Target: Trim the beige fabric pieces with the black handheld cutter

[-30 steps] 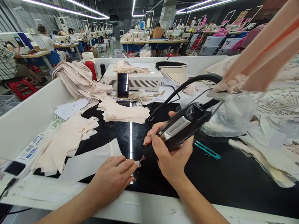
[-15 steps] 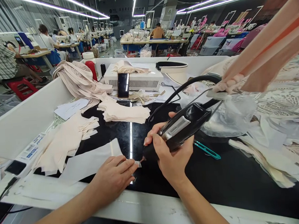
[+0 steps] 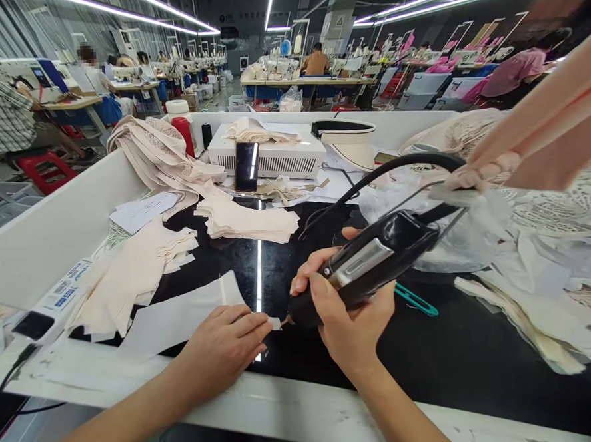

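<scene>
My right hand [image 3: 354, 317] is wrapped round a black corded handheld tool [image 3: 372, 259] with a silver metal plate on its upper side. The tool slants down to the left, and its narrow tip meets the end of a small whitish strip [image 3: 276, 323]. That strip pokes out from under the closed fingers of my left hand [image 3: 228, 345], low over the black tabletop [image 3: 285, 375]; most of it is hidden. Just beyond my left hand lies a flat white fabric piece [image 3: 181, 318]. A teal thread snipper or clip [image 3: 416, 300] rests right of my right hand.
Stacks of cut pale-pink fabric [image 3: 248, 220] lie at the left and middle. A phone [image 3: 247, 165] leans on a white vented box [image 3: 266, 153]. The tool's cable [image 3: 397, 163] hangs tied to a pink cloth strip [image 3: 536, 143]. Plastic bags and lace fill the right; white walls edge the table.
The tool and my right hand have shifted slightly right in the picture, with the cable and cloth strip swinging right too. My left hand still presses the whitish strip at the tool's tip.
</scene>
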A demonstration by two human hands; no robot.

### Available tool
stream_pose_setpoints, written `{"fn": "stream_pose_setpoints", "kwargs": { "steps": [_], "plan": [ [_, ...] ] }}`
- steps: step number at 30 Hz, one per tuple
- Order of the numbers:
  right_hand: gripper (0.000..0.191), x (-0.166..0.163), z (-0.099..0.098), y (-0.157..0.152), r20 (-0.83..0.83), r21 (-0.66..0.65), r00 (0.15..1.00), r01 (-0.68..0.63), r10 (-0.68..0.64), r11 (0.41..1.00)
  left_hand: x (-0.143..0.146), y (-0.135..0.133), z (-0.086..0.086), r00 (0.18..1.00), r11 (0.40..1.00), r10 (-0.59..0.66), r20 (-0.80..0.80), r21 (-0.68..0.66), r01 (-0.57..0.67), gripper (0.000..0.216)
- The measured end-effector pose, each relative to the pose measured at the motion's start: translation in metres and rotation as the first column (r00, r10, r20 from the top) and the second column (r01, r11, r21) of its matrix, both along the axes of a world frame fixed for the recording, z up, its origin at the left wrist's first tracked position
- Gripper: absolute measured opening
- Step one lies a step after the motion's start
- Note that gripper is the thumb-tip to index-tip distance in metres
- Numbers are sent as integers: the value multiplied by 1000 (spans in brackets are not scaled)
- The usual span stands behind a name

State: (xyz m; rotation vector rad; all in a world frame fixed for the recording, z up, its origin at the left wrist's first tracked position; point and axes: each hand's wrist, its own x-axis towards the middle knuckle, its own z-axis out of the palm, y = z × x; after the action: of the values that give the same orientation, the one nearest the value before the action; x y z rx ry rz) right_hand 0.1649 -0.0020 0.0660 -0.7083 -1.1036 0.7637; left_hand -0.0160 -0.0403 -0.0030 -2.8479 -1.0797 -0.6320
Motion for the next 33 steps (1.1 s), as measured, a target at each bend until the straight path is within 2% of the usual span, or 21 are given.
{"fn": "stream_pose_setpoints", "kwargs": {
  "steps": [6,12,21,26,30,33],
  "plan": [
    [50,6,-1,0,-26,20,999,-32,33,999,-15,10,2,994,999,-46,100,-21,48,27],
    [48,9,-1,0,3,33,999,-36,36,999,-17,16,7,983,998,-24,181,-58,35,29],
    [48,17,0,3,41,52,998,-41,38,998,-13,16,-4,974,996,-6,227,-81,24,20],
    [49,17,5,4,35,53,998,-62,60,997,-10,18,-6,982,994,33,184,-107,-13,18],
    [48,16,7,4,33,57,998,-64,62,996,-9,19,-1,993,991,26,112,-135,-11,20],
    [49,17,6,4,37,57,997,-73,71,996,-9,19,5,992,994,7,125,-113,7,21]
  ]
}}
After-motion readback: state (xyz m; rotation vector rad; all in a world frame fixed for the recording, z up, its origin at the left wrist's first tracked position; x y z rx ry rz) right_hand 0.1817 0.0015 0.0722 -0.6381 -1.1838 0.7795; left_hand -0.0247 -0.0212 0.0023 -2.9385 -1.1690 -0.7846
